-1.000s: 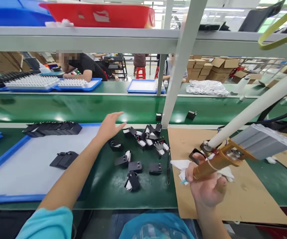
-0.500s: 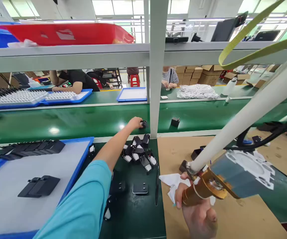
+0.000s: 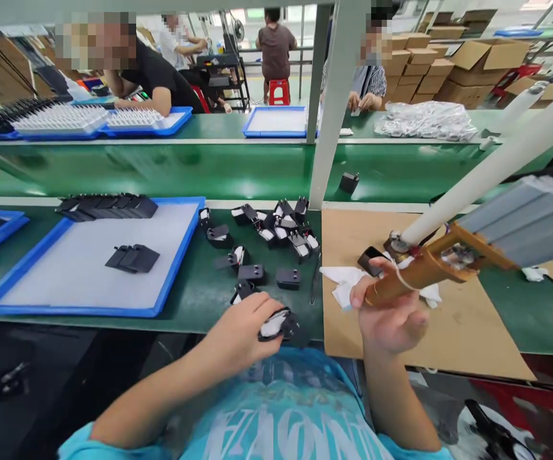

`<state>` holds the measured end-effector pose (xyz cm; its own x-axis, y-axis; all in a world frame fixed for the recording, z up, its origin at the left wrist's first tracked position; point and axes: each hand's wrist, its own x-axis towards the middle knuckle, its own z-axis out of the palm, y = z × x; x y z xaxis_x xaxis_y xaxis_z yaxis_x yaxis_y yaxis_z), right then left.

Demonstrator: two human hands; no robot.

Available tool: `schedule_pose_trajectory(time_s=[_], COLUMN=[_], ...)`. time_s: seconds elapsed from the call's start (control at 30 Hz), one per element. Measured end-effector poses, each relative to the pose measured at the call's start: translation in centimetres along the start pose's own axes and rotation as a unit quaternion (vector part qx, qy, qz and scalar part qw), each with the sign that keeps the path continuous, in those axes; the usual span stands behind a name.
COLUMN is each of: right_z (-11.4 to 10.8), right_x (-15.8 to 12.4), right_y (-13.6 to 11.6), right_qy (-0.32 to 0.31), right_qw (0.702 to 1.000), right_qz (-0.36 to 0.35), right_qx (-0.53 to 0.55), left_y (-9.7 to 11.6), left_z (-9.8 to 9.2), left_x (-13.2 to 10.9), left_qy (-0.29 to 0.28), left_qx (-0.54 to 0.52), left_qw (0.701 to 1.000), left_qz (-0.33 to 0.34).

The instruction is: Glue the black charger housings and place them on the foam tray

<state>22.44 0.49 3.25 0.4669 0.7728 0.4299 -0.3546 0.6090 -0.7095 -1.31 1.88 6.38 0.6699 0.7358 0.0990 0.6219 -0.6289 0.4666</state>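
My left hand [image 3: 245, 322] is closed around a black plug adapter [image 3: 276, 324] with a white inside, held close to my chest at the table's front edge. My right hand [image 3: 389, 319] grips the brown cylindrical handle [image 3: 396, 284] of a tool, some of its fingers loosely curled. A blue-grey ribbed block [image 3: 530, 220] joins the handle's far end, and a white pipe [image 3: 468, 185] runs up from it. Between the hands and the belt lies a heap of black plug adapters [image 3: 283, 220], several showing white insides. Single adapters [image 3: 288, 278] sit nearer me.
To the left, a blue-rimmed tray [image 3: 180, 255] carries a row of black adapters [image 3: 108, 206]. Brown cardboard [image 3: 458, 338] lies under the tool, with white cloth [image 3: 346, 281] on it. A metal post [image 3: 331, 108] rises ahead. One adapter [image 3: 349, 183] rests on the green belt [image 3: 185, 169]; people sit beyond.
My left hand has come back from the belt to my chest with the adapter. The view has tilted down. My right hand still holds the tool's handle.
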Motion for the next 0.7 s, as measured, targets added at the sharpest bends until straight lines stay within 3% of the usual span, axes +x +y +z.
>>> schedule_pose_trajectory(time_s=[0.1, 0.2, 0.4, 0.57, 0.7], right_z=[0.1, 0.1, 0.4, 0.9, 1.4], right_x=[-0.2, -0.3, -0.5, -0.5, -0.6], right_y=[-0.2, -0.4, -0.5, -0.4, -0.3], right_qy=[-0.003, -0.004, 0.0, -0.003, -0.007], right_qw=[1.0, 0.999, 0.999, 0.999, 0.999], right_qz=[-0.011, -0.012, -0.006, 0.0, 0.001], right_qx=[-0.016, -0.03, -0.048, -0.046, -0.041], left_y=[0.0, -0.6, -1.9, -1.1, -0.6], left_z=[5.7, 8.4, 8.5, 8.4, 8.5], left_x=[-0.9, -0.9, -1.4, -1.5, -1.2], left_qy=[0.042, 0.074, 0.055, 0.149, 0.15], left_qx=[-0.004, -0.023, -0.148, -0.089, -0.061], left_qw=[0.995, 0.984, 0.981, 0.98, 0.983], left_qz=[-0.086, -0.162, -0.11, -0.1, -0.088])
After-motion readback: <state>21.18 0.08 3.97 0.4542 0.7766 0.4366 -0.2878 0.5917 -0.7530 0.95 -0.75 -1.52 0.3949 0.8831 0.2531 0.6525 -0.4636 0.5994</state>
